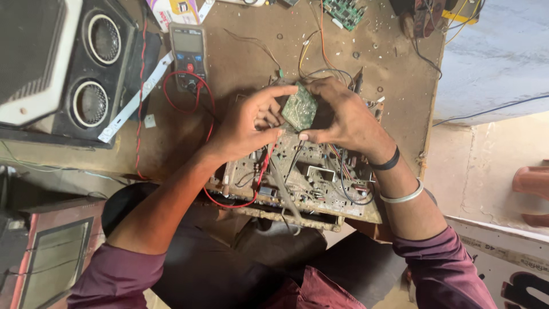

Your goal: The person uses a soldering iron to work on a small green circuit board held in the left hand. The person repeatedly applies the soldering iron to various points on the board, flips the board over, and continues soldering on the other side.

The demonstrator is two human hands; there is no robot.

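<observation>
Both my hands hold a small green circuit board (299, 109) above a large beige circuit board (320, 183) that lies at the near edge of the brown workbench (246, 51). My left hand (249, 123) pinches the small board's left side with thumb and forefinger. My right hand (340, 114) grips its right side, thumb underneath. Red, black and orange wires run from the large board up past my hands. A dark band and a pale bangle sit on my right wrist.
A grey multimeter (189, 54) with looped red leads lies left of my hands. A black speaker box (86, 68) with two round cones stands at the far left. Another green board (343, 12) lies at the bench's far edge. The bench ends at the right, beside the concrete floor.
</observation>
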